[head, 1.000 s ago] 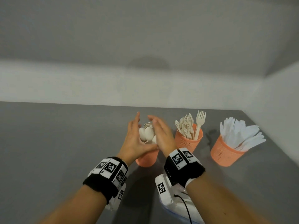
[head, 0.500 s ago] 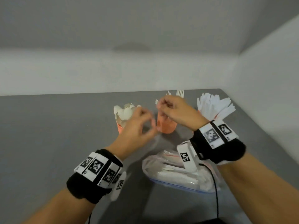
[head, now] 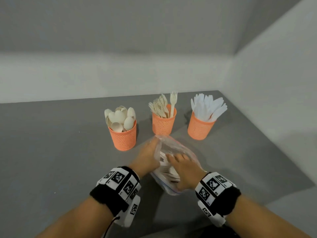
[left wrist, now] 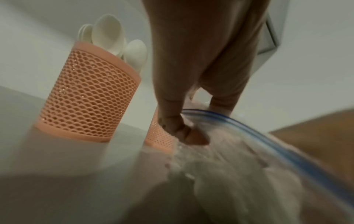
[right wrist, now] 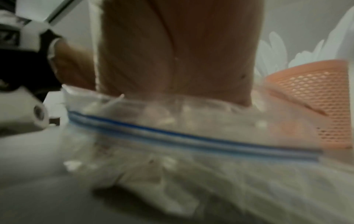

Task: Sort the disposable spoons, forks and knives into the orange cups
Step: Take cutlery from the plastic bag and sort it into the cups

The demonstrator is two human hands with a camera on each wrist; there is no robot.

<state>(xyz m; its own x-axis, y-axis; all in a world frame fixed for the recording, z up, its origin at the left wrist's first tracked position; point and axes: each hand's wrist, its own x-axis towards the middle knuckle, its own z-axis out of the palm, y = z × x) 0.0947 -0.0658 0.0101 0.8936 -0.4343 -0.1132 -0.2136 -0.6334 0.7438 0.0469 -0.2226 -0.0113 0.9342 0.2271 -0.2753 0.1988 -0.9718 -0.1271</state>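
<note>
left hand (head: 148,156) pinching the rim of the clear plastic zip bag (head: 173,146) | right hand (head: 184,170) reaching inside it, grip can't tell | three orange mesh cups (head: 123,137) behind

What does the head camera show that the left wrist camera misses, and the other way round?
Only the head view shows all three orange cups, including the forks cup and knives cup, plus the right hand reaching into the bag. Only the left wrist view shows, close up, the bag's blue zip strip. Both show the spoons cup, the clear plastic bag and the left hand holding it.
</note>
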